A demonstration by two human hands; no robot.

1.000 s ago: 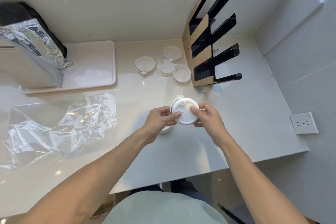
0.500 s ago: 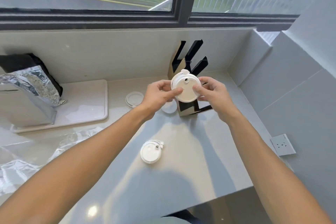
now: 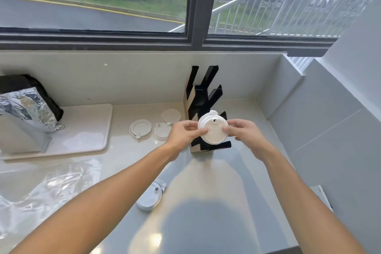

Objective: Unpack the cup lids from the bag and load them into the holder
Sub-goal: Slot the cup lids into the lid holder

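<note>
A white stack of cup lids (image 3: 213,130) is held up in front of the black slotted holder (image 3: 203,97), which stands at the back of the counter. My left hand (image 3: 183,134) pinches the stack's left edge, and my right hand (image 3: 242,133) pinches its right edge. The stack hides the holder's lower slots. A single white lid (image 3: 150,199) lies on the counter near me. Three more lids (image 3: 141,129) lie flat to the left of the holder. The empty clear plastic bag (image 3: 47,189) lies crumpled at the left.
A pale tray (image 3: 86,130) sits at the back left with a foil pouch (image 3: 26,109) standing on it. The window sill wall runs behind the holder. A grey wall closes the right side, with a white socket (image 3: 322,198) low on it.
The view has tilted up toward the window. Both hands lifted the lid stack from low over the counter to in front of the holder. One lid stayed behind on the counter.
</note>
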